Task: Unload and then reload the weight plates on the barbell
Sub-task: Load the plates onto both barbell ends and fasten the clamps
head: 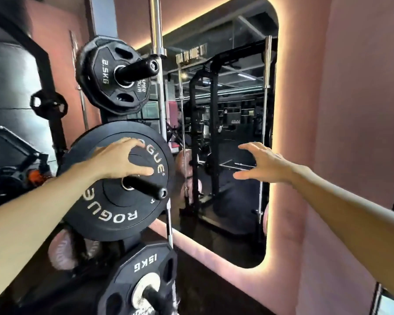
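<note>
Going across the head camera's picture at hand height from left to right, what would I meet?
Left hand resting on the Rogue plate → storage peg through that plate → upright chrome bar → mirror → right hand, open in the air → pink wall.

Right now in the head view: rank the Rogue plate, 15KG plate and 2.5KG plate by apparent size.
1. Rogue plate, looks largest.
2. 15KG plate, cut off by the frame edge and nearest the camera, so its rank against the next is unsure.
3. 2.5KG plate.
</note>
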`<state>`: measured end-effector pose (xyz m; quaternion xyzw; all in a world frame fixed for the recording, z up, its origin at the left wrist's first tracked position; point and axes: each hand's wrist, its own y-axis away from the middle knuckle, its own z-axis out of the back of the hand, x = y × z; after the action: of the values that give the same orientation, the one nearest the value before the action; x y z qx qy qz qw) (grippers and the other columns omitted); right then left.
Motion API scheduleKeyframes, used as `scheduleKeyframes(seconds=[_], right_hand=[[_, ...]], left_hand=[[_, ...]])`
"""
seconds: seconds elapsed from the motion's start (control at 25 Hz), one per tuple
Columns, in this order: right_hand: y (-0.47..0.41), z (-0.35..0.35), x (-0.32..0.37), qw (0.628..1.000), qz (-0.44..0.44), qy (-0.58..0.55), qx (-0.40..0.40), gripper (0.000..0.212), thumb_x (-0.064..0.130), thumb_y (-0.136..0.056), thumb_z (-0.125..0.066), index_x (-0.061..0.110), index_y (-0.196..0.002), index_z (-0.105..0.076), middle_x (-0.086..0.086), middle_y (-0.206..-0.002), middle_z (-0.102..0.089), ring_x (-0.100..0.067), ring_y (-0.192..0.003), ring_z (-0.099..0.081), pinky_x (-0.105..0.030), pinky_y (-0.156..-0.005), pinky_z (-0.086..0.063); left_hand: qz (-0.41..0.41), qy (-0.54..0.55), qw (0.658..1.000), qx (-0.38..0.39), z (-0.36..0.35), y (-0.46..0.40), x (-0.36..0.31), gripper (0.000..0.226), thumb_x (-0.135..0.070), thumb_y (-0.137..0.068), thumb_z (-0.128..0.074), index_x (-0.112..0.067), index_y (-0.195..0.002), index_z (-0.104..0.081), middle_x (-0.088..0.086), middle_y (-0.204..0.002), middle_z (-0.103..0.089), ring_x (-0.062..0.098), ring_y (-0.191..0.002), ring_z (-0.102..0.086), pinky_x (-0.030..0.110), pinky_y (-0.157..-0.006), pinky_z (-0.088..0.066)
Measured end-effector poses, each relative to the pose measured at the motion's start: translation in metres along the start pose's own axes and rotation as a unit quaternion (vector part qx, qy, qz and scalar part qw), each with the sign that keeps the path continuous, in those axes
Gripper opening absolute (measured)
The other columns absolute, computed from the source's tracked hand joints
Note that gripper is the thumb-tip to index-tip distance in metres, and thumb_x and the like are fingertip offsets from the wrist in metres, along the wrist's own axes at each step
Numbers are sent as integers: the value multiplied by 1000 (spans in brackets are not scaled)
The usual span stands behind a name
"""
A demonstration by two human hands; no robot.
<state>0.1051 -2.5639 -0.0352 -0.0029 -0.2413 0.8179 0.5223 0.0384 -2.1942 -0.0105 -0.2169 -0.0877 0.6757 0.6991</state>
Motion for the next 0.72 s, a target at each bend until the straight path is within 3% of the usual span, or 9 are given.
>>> scheduleKeyframes(seconds=[0.12,0.28,0.4,0.52,0.72], right_hand=[[-73,-26,-1,997,68,-34,22,94,62,-73,-73,32,-150,-28,5,-156,-27,-25,-141,-32,-52,-112,-30],[-159,-61,16,984,152,-76,51,95,60,-74,-75,29,-151,-28,0,-154,-29,-26,-140,-35,-47,-113,-33],[-202,-88,40,969,202,-120,74,95,55,-77,-75,24,-152,-27,-5,-152,-31,-27,-139,-35,-41,-114,-31],[-239,-112,64,956,229,-155,94,97,56,-76,-75,25,-153,-24,-6,-153,-30,-28,-140,-34,-43,-114,-31],[-295,-149,89,950,231,-192,86,114,70,-65,-74,28,-154,-16,-5,-155,-27,-34,-141,-32,-50,-114,-31]], left_hand=[[80,-37,996,-15,-1,-13,28,97,-87,-53,-66,-41,-136,-44,-11,-152,-36,19,-136,-42,51,-110,-33],[179,-62,981,-41,2,-16,58,108,-92,-45,-61,-39,-137,-42,-9,-149,-38,21,-134,-43,48,-109,-35],[233,-82,967,-53,7,-10,76,101,-80,-58,-72,-35,-142,-40,-5,-152,-34,23,-136,-41,44,-109,-34],[288,-113,949,-59,8,-10,98,106,-84,-57,-68,-36,-146,-35,-5,-154,-30,27,-137,-41,52,-108,-36],[319,-91,941,-64,-5,-19,133,116,-83,-58,-68,-30,-151,-23,-3,-157,-29,25,-137,-42,51,-107,-39]])
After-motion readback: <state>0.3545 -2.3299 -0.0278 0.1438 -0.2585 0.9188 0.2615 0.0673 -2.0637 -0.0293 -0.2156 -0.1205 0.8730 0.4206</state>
